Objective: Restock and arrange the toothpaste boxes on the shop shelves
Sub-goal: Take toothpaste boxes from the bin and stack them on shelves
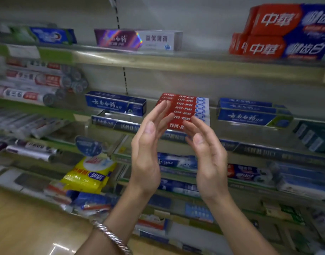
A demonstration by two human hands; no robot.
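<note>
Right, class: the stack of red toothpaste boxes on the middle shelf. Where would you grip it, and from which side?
Probably its two short ends, left hand and right hand from the front. The red stack is several long boxes piled, so pressing both ends keeps them together; gaps either side leave room.

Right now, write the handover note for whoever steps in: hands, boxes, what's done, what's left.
Left hand: open, fingers straight, by the left edge of the red box stack; contact unclear in the blur.
Right hand: open, at the stack's lower front, holding nothing.
Stack sits on the middle shelf between two groups of blue boxes.
Done: red stack shelved.
Left: likely squaring it; top shelf has gaps beside the purple box.
</note>
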